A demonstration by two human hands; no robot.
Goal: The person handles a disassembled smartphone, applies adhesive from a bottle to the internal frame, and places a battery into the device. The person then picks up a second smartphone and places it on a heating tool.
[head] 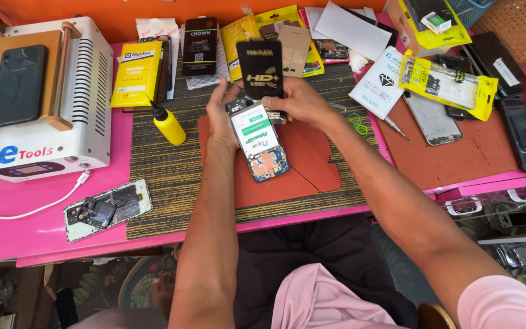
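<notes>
Near edge: gutted phone chassis on pink table, well apart. Centre, above red mat: left hand curled round open-backed phone, long axis tilted, bare circuit end toward wearer. Light, rigid, fragile; grip the side edges. Right hand pinches black screen-protector packet, upright. Beyond: yellow glue bottle.

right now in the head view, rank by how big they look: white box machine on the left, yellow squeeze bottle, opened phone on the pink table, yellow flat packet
1. white box machine
2. yellow flat packet
3. opened phone, looks close to the packet, so unsure
4. yellow squeeze bottle
</notes>
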